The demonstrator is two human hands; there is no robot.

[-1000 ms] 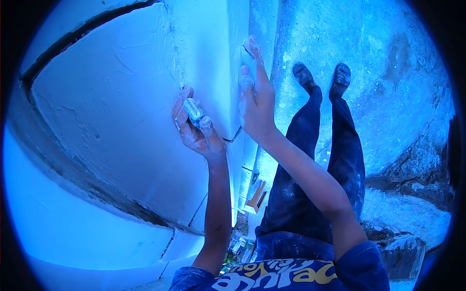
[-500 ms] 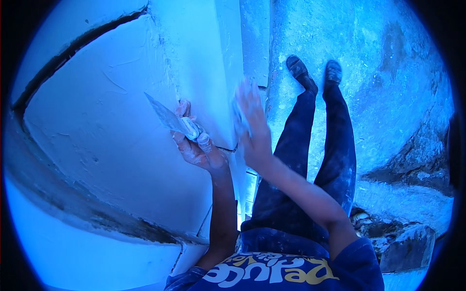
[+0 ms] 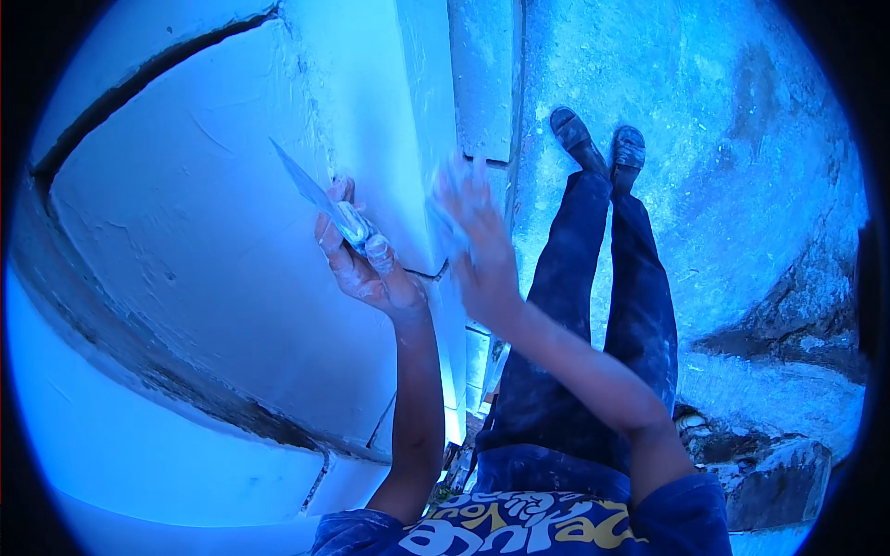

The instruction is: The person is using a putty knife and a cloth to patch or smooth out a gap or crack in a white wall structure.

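- 1 bare left hand (image 3: 371,269), fingertips smeared pale; grip clamped, thumb and fingers, on the handle of the tool listed next.
- 1 thin, flat-bladed scraper (image 3: 313,185), handle caked in pale residue; located in the left hand, in front of the wall, blade angled up and leftward.
- 1 bare right hand (image 3: 479,250), blurred; grip apart, fingers extended, nothing visibly held; beside the wall's corner, though contact cannot be told through the blur.
- 1 broad, pale, smooth-faced wall panel (image 3: 204,259); judged mostly coated, with fine ridges and small pits seemingly left to level.
- 1 pale, upright wall corner (image 3: 417,120); appears largely covered, rougher along the strip where it meets the panel.
- 1 long, dark, curving gap (image 3: 139,90) at the panel's upper-left edge; open, so presumably outstanding if joints are included.
- 1 short, dark, angled crack (image 3: 429,276) near the left wrist; likewise unfilled.
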